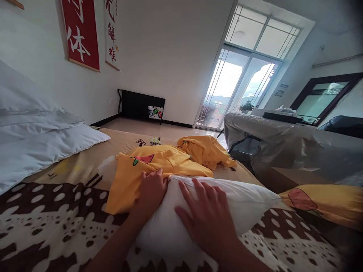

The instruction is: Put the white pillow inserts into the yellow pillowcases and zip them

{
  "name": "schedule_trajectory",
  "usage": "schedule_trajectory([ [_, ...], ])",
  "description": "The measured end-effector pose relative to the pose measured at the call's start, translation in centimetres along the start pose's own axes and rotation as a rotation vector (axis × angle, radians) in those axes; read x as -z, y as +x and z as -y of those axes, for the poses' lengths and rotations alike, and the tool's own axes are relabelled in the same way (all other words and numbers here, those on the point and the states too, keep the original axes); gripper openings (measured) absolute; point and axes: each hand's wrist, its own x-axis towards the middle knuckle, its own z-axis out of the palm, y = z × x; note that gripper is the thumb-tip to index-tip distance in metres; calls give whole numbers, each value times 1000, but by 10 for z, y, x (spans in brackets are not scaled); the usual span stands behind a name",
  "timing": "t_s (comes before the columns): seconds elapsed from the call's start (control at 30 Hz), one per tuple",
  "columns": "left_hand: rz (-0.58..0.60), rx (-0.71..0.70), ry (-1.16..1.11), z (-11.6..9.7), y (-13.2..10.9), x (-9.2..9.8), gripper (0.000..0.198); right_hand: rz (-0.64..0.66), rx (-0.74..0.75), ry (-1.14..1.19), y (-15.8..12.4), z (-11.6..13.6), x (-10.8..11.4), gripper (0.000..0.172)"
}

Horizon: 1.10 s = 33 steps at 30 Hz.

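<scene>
A white pillow (241,196) lies on the bed in front of me. My right hand (208,211) rests on its top with the fingers spread. My left hand (153,189) is closed, its fingers curled on the edge of a yellow pillowcase (167,156) beside the pillow's far left corner. The pillowcase lies flat and rumpled, with a watermelon-like print. Whether the left fingers also pinch the pillow's corner is hidden. A crumpled yellow cloth (208,149) lies just beyond it.
White pillows (48,139) are stacked at the left on the patterned bed sheet (34,215). A yellow printed pillow (329,202) lies at the right. Plastic-covered furniture (306,147) stands beyond the bed's right side, near glass doors (227,83). A black panel (136,104) leans at the far wall.
</scene>
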Motion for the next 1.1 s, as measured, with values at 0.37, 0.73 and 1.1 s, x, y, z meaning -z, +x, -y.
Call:
schedule_trajectory([
  [0.37, -344, -176, 126, 5, -1, 4, 17, 416, 96, 251, 50, -8, -39, 35],
  [0.73, -549, -554, 301, -18, -35, -2, 16, 302, 100, 303, 32, -21, -48, 20],
  [1.1, -521, -327, 667, 61, -65, 0, 17, 191, -24, 142, 33, -36, -50, 33],
])
